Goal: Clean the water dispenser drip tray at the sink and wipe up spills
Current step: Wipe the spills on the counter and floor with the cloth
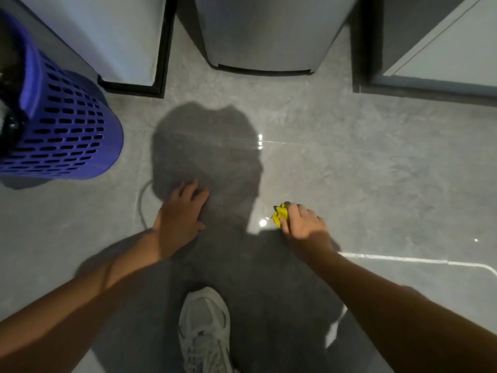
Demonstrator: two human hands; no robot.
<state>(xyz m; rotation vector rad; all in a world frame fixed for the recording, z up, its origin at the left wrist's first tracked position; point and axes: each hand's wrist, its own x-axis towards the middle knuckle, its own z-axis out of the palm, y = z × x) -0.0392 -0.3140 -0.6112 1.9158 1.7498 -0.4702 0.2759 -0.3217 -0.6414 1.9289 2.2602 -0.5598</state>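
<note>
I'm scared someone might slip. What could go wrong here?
1. The floor shines near the yellow cloth; if that is water, the shoe or the left hand pressed flat on the tile could slide.
2. The cloth is bunched small in the right hand, so it may miss or smear some wet spots.

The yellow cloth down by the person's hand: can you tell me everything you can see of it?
The yellow cloth is a small, bright, crumpled wad of what looks like soft fabric. It sits on the glossy grey floor, beside a few shiny glints that may be wet spots. The right hand grips it from above with fingers curled over it, so only the part peeking out past the fingers shows. The rest is hidden under the hand.
</note>
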